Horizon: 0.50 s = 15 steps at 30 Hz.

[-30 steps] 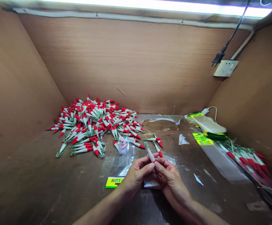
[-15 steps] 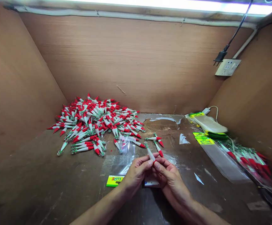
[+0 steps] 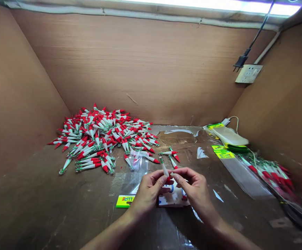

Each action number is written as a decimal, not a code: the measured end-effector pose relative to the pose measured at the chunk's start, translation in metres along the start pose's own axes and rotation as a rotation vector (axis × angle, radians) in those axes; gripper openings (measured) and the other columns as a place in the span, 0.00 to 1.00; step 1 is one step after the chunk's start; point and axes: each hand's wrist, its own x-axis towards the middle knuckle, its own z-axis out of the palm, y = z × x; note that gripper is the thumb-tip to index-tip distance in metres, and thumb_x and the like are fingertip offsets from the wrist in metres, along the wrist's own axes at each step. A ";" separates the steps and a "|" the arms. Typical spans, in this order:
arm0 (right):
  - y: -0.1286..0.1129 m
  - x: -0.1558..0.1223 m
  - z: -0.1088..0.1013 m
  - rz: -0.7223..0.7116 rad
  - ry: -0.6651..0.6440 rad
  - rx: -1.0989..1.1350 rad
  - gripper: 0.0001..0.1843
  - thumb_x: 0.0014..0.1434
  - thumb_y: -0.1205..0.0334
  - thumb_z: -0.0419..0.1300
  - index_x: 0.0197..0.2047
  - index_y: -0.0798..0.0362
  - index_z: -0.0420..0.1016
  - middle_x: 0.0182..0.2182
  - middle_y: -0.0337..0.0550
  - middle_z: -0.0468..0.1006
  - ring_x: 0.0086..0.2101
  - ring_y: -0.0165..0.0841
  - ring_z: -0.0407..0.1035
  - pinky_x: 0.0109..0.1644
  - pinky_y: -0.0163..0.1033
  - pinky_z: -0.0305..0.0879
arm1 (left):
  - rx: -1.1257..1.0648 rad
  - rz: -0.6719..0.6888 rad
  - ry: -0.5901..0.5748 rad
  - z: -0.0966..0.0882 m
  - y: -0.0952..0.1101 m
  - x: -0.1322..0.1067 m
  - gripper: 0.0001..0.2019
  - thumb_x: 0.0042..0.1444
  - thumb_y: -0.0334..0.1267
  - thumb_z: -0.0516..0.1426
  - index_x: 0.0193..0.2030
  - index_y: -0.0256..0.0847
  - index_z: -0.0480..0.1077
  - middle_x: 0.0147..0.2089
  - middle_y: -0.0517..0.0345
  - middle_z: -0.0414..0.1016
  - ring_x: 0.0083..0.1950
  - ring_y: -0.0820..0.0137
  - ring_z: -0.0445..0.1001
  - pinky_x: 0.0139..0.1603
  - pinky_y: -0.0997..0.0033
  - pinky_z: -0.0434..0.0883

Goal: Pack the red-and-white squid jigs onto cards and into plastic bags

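Between the thumb and fingers of my left hand (image 3: 148, 194) is a red and white fishing lure (image 3: 166, 171), its green-hooked end pointing up and away from me. My right hand (image 3: 198, 191) is closed in a pinch close beside the lure; whatever small thing its fingertips hold is too small to make out. Below both hands lies a white sheet with blue and red print (image 3: 173, 199), partly covered by the fingers. A clear plastic bag with a yellow-green header (image 3: 124, 201) lies by my left hand.
A large heap of red and white lures (image 3: 99, 135) rests at the back left. On the right are header bags (image 3: 241, 177), a bag stack (image 3: 229, 134) and bagged lures (image 3: 273, 177). A black plug (image 3: 241, 61) hangs near the wall socket (image 3: 249, 73).
My right hand has shifted right, away from the lure's red end, its fingertips still near the lure. More of the printed white sheet shows underneath. My left hand keeps hold of the lure.
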 end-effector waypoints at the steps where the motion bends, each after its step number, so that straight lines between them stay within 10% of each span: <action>1: -0.002 0.001 -0.001 -0.029 -0.002 -0.033 0.13 0.57 0.54 0.68 0.42 0.51 0.83 0.34 0.45 0.83 0.33 0.37 0.75 0.37 0.38 0.69 | 0.030 0.008 -0.007 0.001 0.000 0.000 0.21 0.61 0.50 0.62 0.55 0.40 0.77 0.47 0.46 0.79 0.47 0.59 0.76 0.45 0.65 0.73; 15: -0.004 0.002 -0.001 -0.025 -0.079 -0.086 0.12 0.57 0.57 0.68 0.44 0.50 0.85 0.30 0.43 0.84 0.31 0.36 0.76 0.36 0.38 0.71 | 0.306 0.104 -0.016 0.002 0.000 -0.003 0.17 0.66 0.46 0.56 0.50 0.37 0.80 0.34 0.54 0.78 0.36 0.66 0.71 0.37 0.72 0.65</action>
